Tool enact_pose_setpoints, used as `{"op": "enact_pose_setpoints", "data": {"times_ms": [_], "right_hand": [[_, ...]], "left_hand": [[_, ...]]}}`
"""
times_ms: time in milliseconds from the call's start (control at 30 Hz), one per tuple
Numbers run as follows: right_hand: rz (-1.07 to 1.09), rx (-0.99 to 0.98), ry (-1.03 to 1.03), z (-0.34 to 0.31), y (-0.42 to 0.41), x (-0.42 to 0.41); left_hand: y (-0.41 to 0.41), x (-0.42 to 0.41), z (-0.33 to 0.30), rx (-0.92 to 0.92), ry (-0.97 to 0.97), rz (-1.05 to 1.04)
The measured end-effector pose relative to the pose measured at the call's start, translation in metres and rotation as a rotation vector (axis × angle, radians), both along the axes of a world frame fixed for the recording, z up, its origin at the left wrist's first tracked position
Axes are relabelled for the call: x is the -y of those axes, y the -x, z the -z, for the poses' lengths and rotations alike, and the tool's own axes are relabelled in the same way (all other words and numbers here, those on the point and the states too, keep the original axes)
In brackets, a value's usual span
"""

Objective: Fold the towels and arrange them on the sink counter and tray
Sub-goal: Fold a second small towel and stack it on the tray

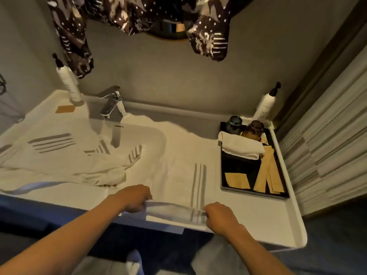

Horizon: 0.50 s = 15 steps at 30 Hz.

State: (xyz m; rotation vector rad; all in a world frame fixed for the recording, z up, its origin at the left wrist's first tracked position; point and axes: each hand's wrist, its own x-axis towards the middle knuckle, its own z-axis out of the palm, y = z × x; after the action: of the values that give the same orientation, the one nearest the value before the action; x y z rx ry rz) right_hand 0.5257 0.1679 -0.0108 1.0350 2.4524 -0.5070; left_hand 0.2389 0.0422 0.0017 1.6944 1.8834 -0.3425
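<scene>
Left hand (pixel 137 198) clenched on the near edge of the striped towel (pixel 178 175), fingers (pixel 146 197) curled over the hem. Right hand (pixel 218 216) pinching the same edge further right, just past the grey stripes, fingers (pixel 207 214) closed on the cloth. Edge lifted between the two hands, hanging slightly over the front lip of the tabletop (pixel 258 221). Rest of that towel spread flat beyond the fingers, reaching back toward the wall.

Left of the left hand: second towel (pixel 65 155), crumpled, grey stripes showing in several places, draped across the basin and the left part of the tabletop. Cannot tell whether the two towels overlap where they meet.

Beyond the left hand, at the back: chrome tap (pixel 111 104), with a white pump bottle (pixel 68 84) further left by the wall and a small orange card (pixel 65 109) lying flat below it.

Beyond and right of the right hand: black tray (pixel 238 169) on the tabletop, apart from the held towel. Inside it, a folded white towel (pixel 241 145) across the middle, brown paper packets (pixel 267 171) at the near right, a dark cup (pixel 235 123) and a brown glass (pixel 254 129) at the far end. Second pump bottle (pixel 266 104) behind the tray, in the corner.

Above, on the wall: patterned dark cloth (pixel 127 14) hanging, partly covering a round mirror (pixel 170 28).
</scene>
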Motion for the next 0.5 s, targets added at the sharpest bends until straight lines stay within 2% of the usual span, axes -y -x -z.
{"op": "enact_pose_setpoints", "data": {"times_ms": [100, 200, 233, 333, 400, 467, 500], "right_hand": [[0.069, 0.079, 0.137, -0.008, -0.002, -0.015], [0.114, 0.110, 0.249, -0.016, 0.009, -0.038], [0.153, 0.074, 0.257, -0.022, 0.015, -0.047], [0.380, -0.149, 0.211, -0.031, 0.031, -0.076], [0.516, -0.263, 0.080, -0.034, 0.040, -0.089], [0.539, -0.303, -0.212, -0.033, 0.047, -0.086], [0.472, -0.349, -0.400, -0.025, 0.050, -0.080]], "left_hand": [[0.001, 0.007, 0.001, 0.079, 0.036, -0.098], [0.013, 0.002, -0.008, 0.255, 0.028, -0.242], [0.019, -0.001, -0.011, 0.325, -0.031, -0.318], [0.036, -0.019, -0.022, 0.562, -0.315, -0.732], [0.050, -0.036, -0.017, 0.602, -0.471, -0.909], [0.057, -0.051, -0.002, 0.520, -0.564, -1.024], [0.058, -0.055, 0.006, 0.451, -0.617, -1.063]]}}
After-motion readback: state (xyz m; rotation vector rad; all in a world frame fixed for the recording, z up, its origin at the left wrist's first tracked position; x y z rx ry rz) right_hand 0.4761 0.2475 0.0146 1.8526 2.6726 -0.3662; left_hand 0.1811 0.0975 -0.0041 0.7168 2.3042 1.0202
